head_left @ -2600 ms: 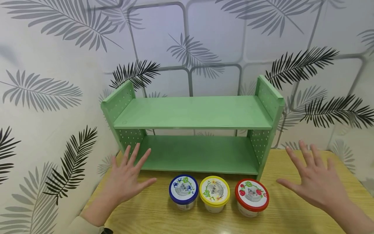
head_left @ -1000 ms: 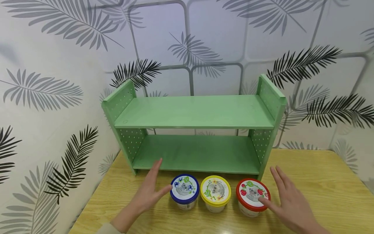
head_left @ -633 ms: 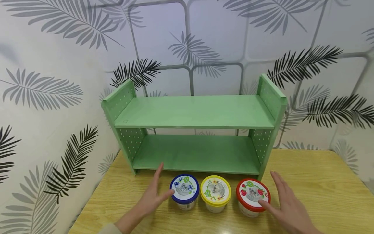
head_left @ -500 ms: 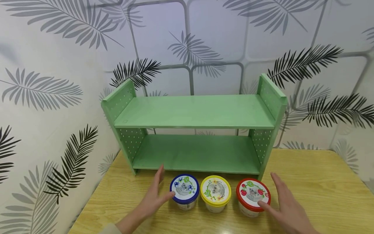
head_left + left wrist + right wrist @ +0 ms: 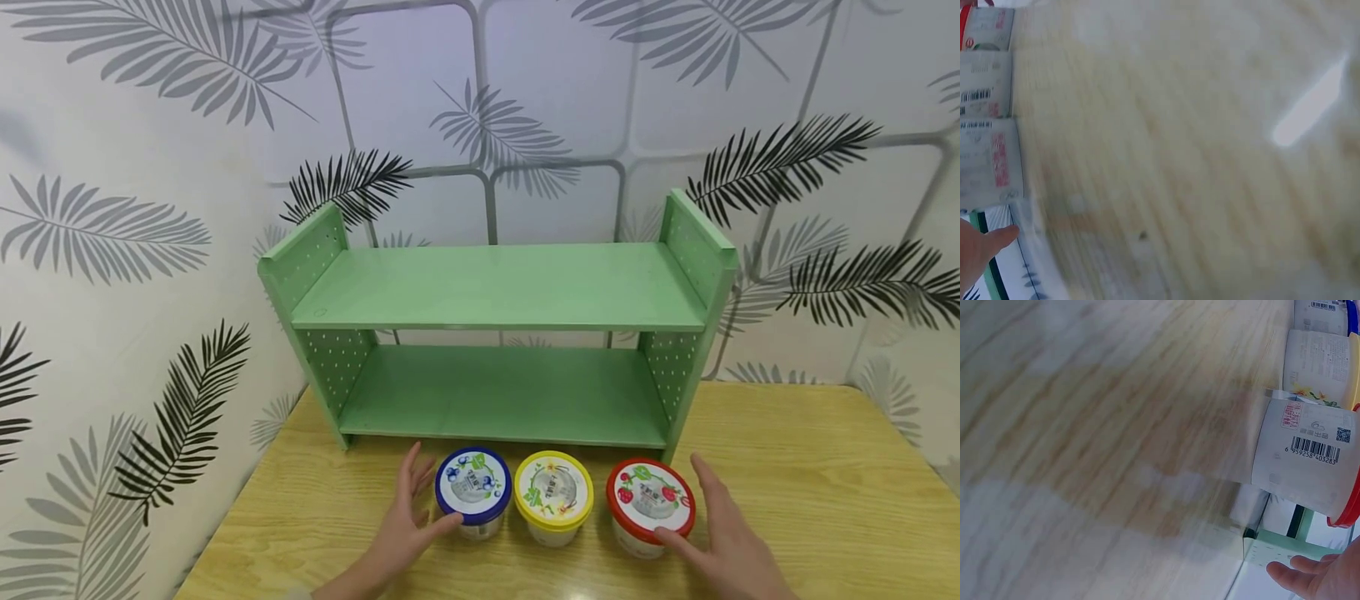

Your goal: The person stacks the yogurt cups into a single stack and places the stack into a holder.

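Three white tubs stand in a row on the table: one with a blue lid [image 5: 473,485], one with a yellow lid [image 5: 553,492], one with a red lid [image 5: 650,500]. My left hand [image 5: 397,529] is at the left of the blue-lidded tub, fingers loosely bent, thumb overlapping its lid rim in the head view. A gap shows between a left digit [image 5: 1000,240] and that tub in the left wrist view. My right hand [image 5: 727,537] spreads beside the red-lidded tub, thumb over its near rim. In the right wrist view, the right fingers [image 5: 1294,578] appear apart from this tub [image 5: 1304,456].
Behind the tubs stands a green two-tier shelf [image 5: 498,287] with perforated side panels [image 5: 675,358]. The wooden table [image 5: 817,483] extends to both sides. A leaf-patterned wall [image 5: 172,167] rises close behind and at the left.
Both hands came down and inward from a raised, wide-spread pose to flank the outer tubs. Within the last half second the left fingers bent more and both hands dropped slightly. The tubs stayed put.
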A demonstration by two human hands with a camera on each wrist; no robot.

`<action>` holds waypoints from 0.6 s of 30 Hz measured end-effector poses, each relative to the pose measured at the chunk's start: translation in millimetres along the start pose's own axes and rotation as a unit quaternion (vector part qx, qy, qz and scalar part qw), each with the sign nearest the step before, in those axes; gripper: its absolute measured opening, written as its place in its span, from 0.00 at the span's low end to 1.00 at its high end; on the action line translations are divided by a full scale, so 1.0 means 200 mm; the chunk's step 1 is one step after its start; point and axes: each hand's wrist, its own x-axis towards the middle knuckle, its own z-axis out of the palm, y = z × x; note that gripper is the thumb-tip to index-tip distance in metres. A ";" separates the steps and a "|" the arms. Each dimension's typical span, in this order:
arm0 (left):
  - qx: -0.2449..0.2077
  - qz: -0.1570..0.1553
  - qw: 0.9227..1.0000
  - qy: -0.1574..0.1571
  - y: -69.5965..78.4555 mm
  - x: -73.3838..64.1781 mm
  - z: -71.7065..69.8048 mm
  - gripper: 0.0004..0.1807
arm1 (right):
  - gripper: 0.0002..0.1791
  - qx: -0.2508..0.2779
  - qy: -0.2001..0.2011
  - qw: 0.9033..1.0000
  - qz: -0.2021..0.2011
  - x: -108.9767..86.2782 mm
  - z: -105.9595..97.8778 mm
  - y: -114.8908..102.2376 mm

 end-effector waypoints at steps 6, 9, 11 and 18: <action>-0.022 -0.001 1.000 0.017 0.01 -0.01 0.04 0.56 | 0.61 0.013 -0.013 1.000 0.009 0.01 0.02 0.00; -0.030 -0.013 0.999 0.023 0.01 -0.02 0.06 0.56 | 0.61 0.023 -0.017 1.000 0.013 0.01 0.02 0.00; -0.033 -0.020 0.999 0.026 0.02 -0.02 0.07 0.56 | 0.61 0.028 -0.026 0.999 0.022 0.01 0.03 0.00; -0.038 -0.028 0.998 0.034 0.02 -0.04 0.10 0.55 | 0.63 0.042 -0.059 0.996 0.054 0.02 0.05 -0.01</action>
